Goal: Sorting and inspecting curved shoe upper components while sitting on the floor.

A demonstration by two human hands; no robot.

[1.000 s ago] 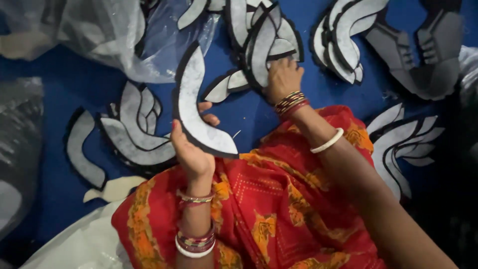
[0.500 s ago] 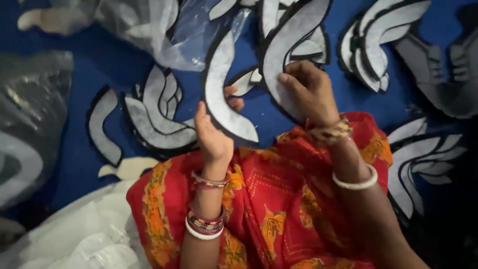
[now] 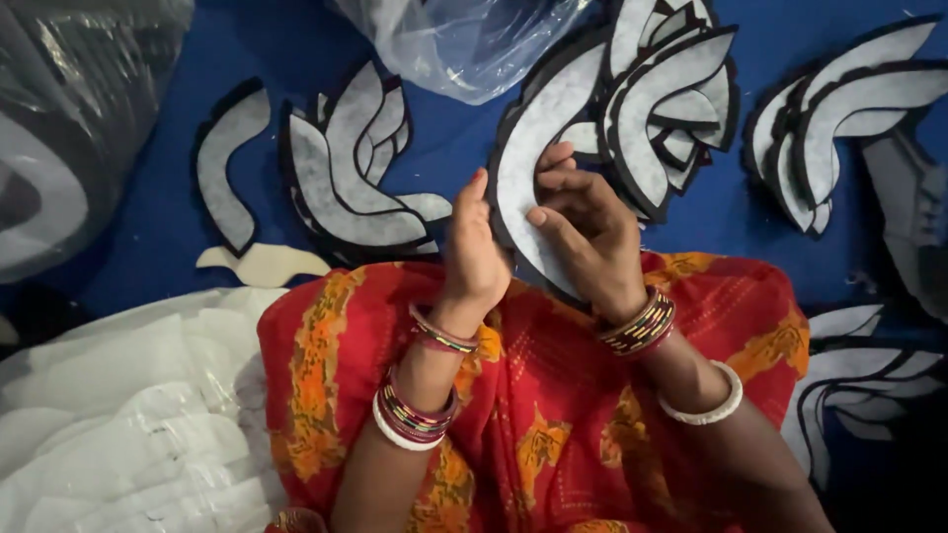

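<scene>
Both hands hold one curved, crescent-shaped piece point(image 3: 538, 138), grey-white on its face with a black edge, raised above my lap. My left hand point(image 3: 474, 247) grips its lower left edge, thumb side toward me. My right hand point(image 3: 588, 232) pinches the same piece from the right, fingers curled over its face. Bangles ring both wrists. My lap is covered by red and orange cloth point(image 3: 533, 415). The lower tip of the piece is hidden behind my hands.
Stacks of similar curved pieces lie on the blue sheet point(image 3: 148, 247): one stack at the left point(image 3: 346, 168), one behind my hands point(image 3: 671, 109), one at the right point(image 3: 839, 118). A clear plastic bag point(image 3: 464, 39) lies at the top. White sheets point(image 3: 128, 415) lie at the lower left.
My right hand left the stack behind and came onto the piece that my left hand was holding. Both hands now grip it together, closer to my lap.
</scene>
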